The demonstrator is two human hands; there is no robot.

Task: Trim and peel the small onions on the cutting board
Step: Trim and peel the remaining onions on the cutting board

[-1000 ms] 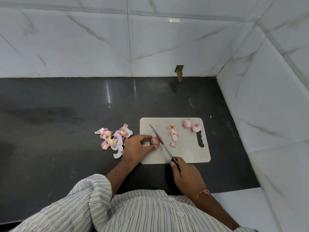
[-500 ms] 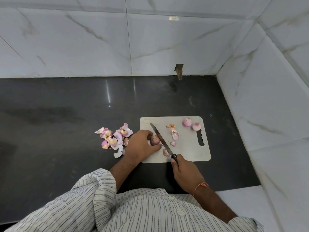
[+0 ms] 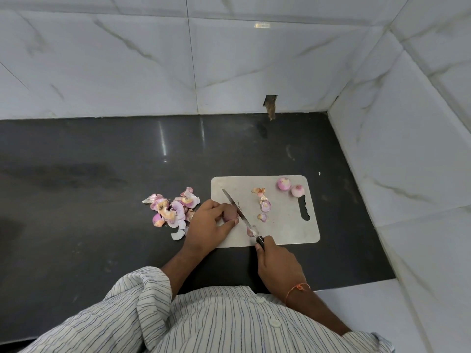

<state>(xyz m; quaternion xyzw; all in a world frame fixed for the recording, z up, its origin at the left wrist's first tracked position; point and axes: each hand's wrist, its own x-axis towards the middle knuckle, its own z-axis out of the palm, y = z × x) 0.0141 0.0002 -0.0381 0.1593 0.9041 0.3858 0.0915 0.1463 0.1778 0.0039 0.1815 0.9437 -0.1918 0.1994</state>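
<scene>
A pale cutting board (image 3: 285, 225) lies on the dark counter. At the board's left edge my left hand (image 3: 206, 225) pinches a small unpeeled onion (image 3: 230, 214) between thumb and fingers. My right hand (image 3: 276, 263) grips the black handle of a knife (image 3: 238, 211); its blade lies flat against the onion's right side, tip pointing away to the left. A cut-off onion piece (image 3: 250, 231) lies by the blade near the handle. Two peeled onions (image 3: 284, 184) (image 3: 297, 190) sit at the board's far right corner.
Trimmed ends and skin scraps (image 3: 263, 205) lie mid-board. A heap of pink onion peels (image 3: 170, 208) sits on the counter left of the board. White marble-tiled walls close the back and right. My striped shirt (image 3: 204, 319) fills the bottom.
The knife came down through the onion's end and a cut piece dropped near the blade's heel. My left hand keeps its hold on the onion; both hands shifted slightly.
</scene>
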